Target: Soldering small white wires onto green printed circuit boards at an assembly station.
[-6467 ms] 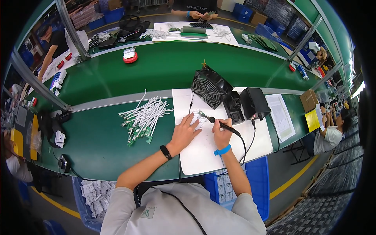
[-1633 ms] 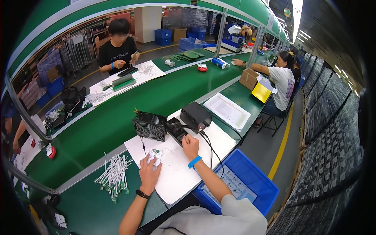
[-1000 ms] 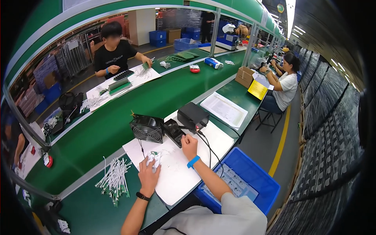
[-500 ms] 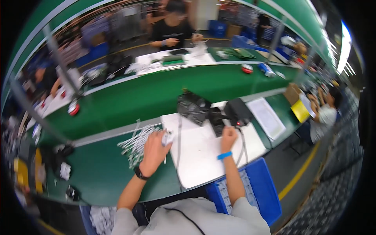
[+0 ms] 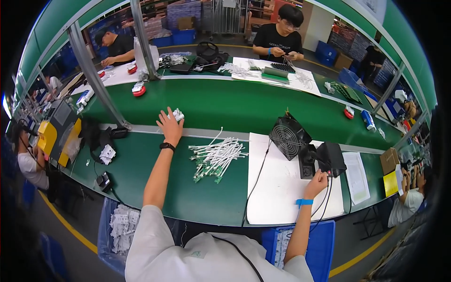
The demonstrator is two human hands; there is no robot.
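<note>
My left hand (image 5: 170,128) is stretched over the far edge of the bench, beside the green belt. Its fingers are partly spread, with a small white crumpled-looking object (image 5: 178,114) held at the thumb side. At the front of a black box-shaped unit (image 5: 332,159), my right hand (image 5: 316,184) has its fingers curled together beside a small red light; whatever they pinch is hidden. Between my arms lies a pile of white cables (image 5: 221,154) with green ends. A black fan (image 5: 290,136) and a black holder (image 5: 307,162) stand left of the unit.
A white sheet (image 5: 272,202) covers part of the bench, and papers (image 5: 357,178) lie at its right. Blue bins (image 5: 324,244) sit below the near edge. Across the green belt (image 5: 206,101), a person (image 5: 282,40) works. A metal post (image 5: 96,77) rises at left.
My left hand has moved left and away, past the cable pile to the belt edge, carrying the white object. My right hand stays near the black unit. The view has swung left.
</note>
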